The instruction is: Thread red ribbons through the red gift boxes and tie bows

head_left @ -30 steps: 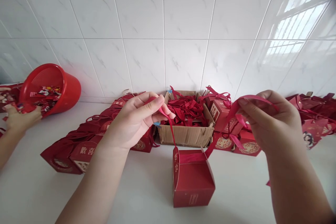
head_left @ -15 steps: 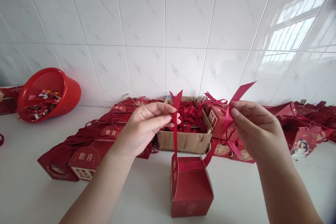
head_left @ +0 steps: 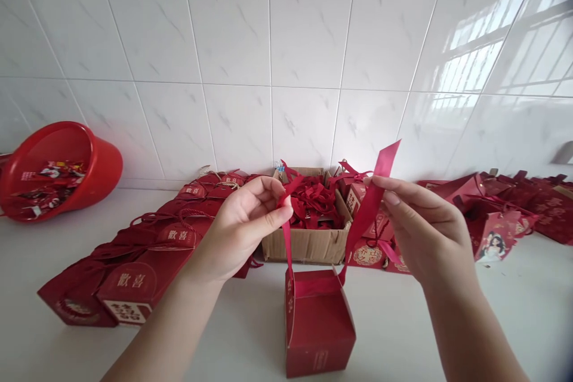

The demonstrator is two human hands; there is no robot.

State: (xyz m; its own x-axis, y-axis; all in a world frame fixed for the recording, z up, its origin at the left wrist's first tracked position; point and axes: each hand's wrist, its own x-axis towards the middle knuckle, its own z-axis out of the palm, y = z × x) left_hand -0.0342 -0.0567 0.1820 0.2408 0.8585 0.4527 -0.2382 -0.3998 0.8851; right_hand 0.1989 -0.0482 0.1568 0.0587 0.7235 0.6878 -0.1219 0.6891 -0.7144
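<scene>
A small red box [head_left: 320, 328] stands on the white surface between my forearms, with a red ribbon [head_left: 360, 215] running through its top. My left hand [head_left: 250, 224] pinches one end of the ribbon above the box's left side. The other end is between the thumb and fingers of my right hand [head_left: 416, 215], its slanted tip sticking up past the fingertips. Both ribbon ends rise from the box in a V, apart from each other.
Behind the box is a cardboard carton [head_left: 307, 245] full of red ribbons. Rows of red boxes [head_left: 134, 277] stand at the left, more red boxes [head_left: 492, 233] at the right. A tilted red basin [head_left: 105, 164] with wrapped items lies far left, before a tiled wall [head_left: 304, 119].
The view has turned slightly right, so most things sit further left. The ribbon in my right hand is now straighter and flatter, and my left fingers are closed more around their end.
</scene>
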